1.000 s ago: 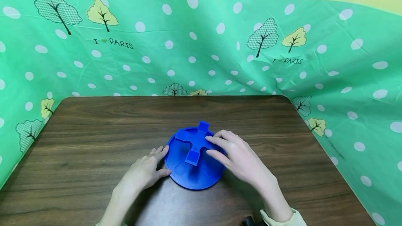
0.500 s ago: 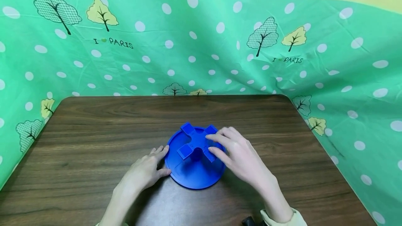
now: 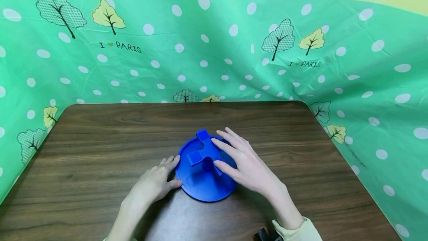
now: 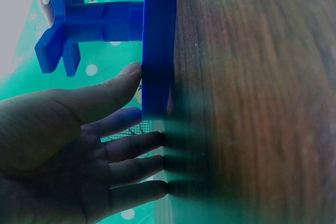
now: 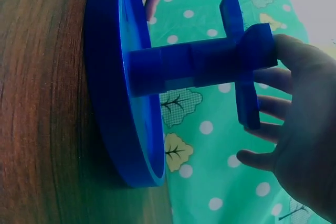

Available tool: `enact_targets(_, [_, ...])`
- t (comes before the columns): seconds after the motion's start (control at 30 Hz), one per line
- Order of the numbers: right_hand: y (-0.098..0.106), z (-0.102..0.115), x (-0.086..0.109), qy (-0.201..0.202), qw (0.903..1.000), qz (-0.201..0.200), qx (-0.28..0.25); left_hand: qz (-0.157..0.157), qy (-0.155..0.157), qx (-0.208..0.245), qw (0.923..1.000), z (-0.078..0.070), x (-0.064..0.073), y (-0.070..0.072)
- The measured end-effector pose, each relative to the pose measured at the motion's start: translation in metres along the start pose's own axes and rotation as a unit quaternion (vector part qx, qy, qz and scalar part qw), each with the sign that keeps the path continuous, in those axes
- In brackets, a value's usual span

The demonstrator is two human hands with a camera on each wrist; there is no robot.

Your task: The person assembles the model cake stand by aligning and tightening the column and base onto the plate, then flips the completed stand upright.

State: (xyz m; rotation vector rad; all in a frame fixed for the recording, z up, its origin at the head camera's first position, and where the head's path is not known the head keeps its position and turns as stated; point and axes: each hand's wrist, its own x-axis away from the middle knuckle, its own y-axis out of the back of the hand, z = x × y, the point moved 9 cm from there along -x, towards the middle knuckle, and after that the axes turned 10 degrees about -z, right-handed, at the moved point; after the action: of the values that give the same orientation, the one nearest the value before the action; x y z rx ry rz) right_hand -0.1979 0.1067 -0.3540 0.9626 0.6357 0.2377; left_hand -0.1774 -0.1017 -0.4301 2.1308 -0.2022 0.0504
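Observation:
A blue round base (image 3: 204,190) with a raised rim lies flat on the wooden table. From its middle rises a thick blue post (image 5: 173,66), topped by a blue four-armed cross piece (image 3: 195,158) with flat squared ends. At the base's left side my left hand (image 3: 152,185) has its fingers spread, thumb and index tip against the rim. My right hand (image 3: 247,164) holds the cross piece from the right, thumb at one arm and fingertips on the upper side. That hand hides the right arm of the cross in the head view.
The brown wooden table (image 3: 110,140) reaches back to a green dotted cloth (image 3: 214,47) with printed trees, hung behind and along the sides. A small black object (image 3: 264,234) sits by the right sleeve at the front edge of the view.
The cross piece has turned on top of the base, its arms now at different angles. My right hand has shifted slightly left with its fingers more spread. The left hand stays against the rim.

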Motion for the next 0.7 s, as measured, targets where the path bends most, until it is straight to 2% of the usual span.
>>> enact_targets(0.4, [0.008, 0.0, 0.0, -0.013, 0.9985, 0.003, 0.053, 0.001, 0.001, 0.001, 1.0, 0.0, 0.001, 0.001])
enact_targets(0.7, [0.017, 0.004, 0.002, -0.001, 0.9966, -0.001, 0.082, 0.002, 0.001, 0.002, 1.0, 0.0, 0.0, 0.0])
